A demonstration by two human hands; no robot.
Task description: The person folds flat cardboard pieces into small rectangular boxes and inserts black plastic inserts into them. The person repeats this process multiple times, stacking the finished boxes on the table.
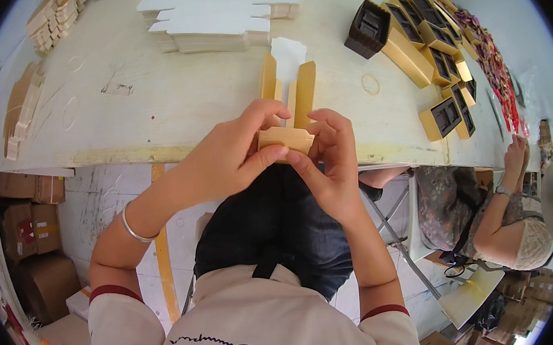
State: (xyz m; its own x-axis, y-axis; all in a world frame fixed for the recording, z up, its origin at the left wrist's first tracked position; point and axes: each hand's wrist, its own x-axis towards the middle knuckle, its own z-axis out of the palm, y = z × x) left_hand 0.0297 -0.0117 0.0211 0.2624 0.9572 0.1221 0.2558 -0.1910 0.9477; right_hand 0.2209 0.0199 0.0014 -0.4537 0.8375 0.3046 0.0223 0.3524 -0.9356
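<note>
Cream shirt point(249, 306) fills the bottom of the head view; beyond it a partly folded gold box point(305, 97) lies at the front edge of the bench point(198, 100). Left hand point(238, 151) and right hand point(333, 171) have their fingers clamped on its near end flap point(287, 139). Shaping that end seems the step in hand; the next move probably calls for squaring it against the side walls point(268, 74).

Cream T-shirt point(256, 315), maroon sleeve trim point(384, 310); silver bangle point(130, 230); dark trousers point(264, 223).
</note>
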